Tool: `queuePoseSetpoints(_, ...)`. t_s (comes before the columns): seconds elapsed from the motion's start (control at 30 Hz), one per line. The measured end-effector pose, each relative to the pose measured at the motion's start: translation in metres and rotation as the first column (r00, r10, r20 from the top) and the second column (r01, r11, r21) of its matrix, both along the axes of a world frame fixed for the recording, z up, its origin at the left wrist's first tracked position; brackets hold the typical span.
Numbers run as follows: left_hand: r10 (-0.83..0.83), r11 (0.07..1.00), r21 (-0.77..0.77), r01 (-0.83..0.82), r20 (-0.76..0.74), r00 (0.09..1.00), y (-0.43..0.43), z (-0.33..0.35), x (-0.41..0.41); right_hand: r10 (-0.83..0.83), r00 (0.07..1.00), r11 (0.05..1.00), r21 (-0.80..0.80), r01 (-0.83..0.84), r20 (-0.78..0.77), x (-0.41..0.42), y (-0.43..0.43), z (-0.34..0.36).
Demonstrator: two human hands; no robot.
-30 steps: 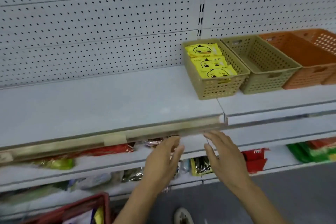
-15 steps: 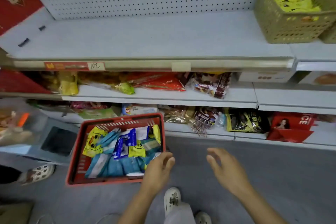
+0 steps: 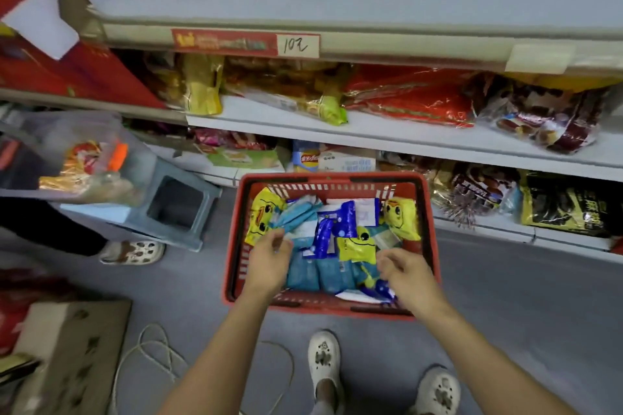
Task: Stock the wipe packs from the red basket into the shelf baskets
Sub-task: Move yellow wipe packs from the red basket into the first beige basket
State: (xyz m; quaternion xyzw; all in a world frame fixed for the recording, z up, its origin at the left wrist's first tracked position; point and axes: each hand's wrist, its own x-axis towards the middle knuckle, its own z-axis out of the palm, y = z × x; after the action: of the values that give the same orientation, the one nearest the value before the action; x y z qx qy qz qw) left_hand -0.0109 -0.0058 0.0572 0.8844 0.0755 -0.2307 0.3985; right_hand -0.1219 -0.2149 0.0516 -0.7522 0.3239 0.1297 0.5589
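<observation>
Fingers (image 3: 277, 241) of the left hand (image 3: 269, 261) bent downward into the red basket (image 3: 232, 266), tips at the seam between a yellow duck-faced pack (image 3: 261, 214) and a pale blue pack (image 3: 296, 216); too blurred to tell whether pinching anything. Palm down, wrist above the basket's near-left corner, forearm reaching in from below. Right hand (image 3: 406, 271) likewise palm down over the basket's near-right part, fingers (image 3: 386, 263) loosely curled and slack, gripping nothing, tips just beside the lower corner of a second yellow pack (image 3: 357, 246). Between the two hands, a heap of wipe packs (image 3: 323, 274): pale blue ones flat at the bottom, dark blue ones (image 3: 332, 229) tilted on top, a third yellow pack (image 3: 399, 216) leaning at the far-right wall. Basket resting on the grey floor (image 3: 505, 296), just in front of the lowest shelf (image 3: 488, 227) of snack bags, beyond a pair of white clogs (image 3: 323, 357).
</observation>
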Motion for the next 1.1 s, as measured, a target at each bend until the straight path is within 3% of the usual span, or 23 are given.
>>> queuePoseSetpoints(0.1,-0.055,0.984,0.170,0.049,0.032,0.998,0.032,-0.025,0.045,-0.238,0.949,0.945,0.179,0.275,-0.206,0.033,0.027,-0.028)
queuePoseSetpoints(0.23,-0.254,0.927,0.291,0.237,0.021,0.967,0.044,-0.062,0.081,-0.434,0.761,0.732,0.304,0.610,-0.482,0.058,0.047,-0.062)
queuePoseSetpoints(0.4,-0.433,0.741,0.586,0.328,0.043,0.900,0.022,-0.085,0.098,-0.599,0.564,0.455,0.338,0.824,-0.569,0.074,0.055,-0.100)
queuePoseSetpoints(0.57,-0.325,0.767,0.583,0.269,-0.008,0.946,0.007,-0.087,0.118,-0.676,0.464,0.367,0.284,0.886,-0.573,0.078,0.059,-0.111)
queuePoseSetpoints(0.7,-0.398,0.707,0.638,0.307,-0.001,0.917,0.002,-0.086,0.121,-0.749,0.493,0.391,0.305,0.868,-0.442,0.074,0.055,-0.102)
queuePoseSetpoints(0.77,-0.377,0.753,0.585,0.302,0.008,0.926,0.003,-0.085,0.116,-0.764,0.557,0.459,0.331,0.824,-0.327,0.071,0.051,-0.086)
queuePoseSetpoints(0.9,-0.102,0.961,0.271,0.058,0.150,0.983,0.012,-0.056,0.092,-0.719,0.684,0.617,0.340,0.710,-0.123,0.052,0.031,-0.042)
queuePoseSetpoints(1.0,0.047,0.991,0.105,-0.077,0.261,0.964,0.015,-0.012,0.066,-0.670,0.742,0.718,0.239,0.654,-0.016,0.022,0.003,-0.016)
queuePoseSetpoints(1.1,0.110,0.993,-0.058,-0.099,0.237,0.965,-0.004,0.035,0.035,-0.619,0.778,0.783,0.173,0.598,0.110,-0.005,-0.030,0.021)
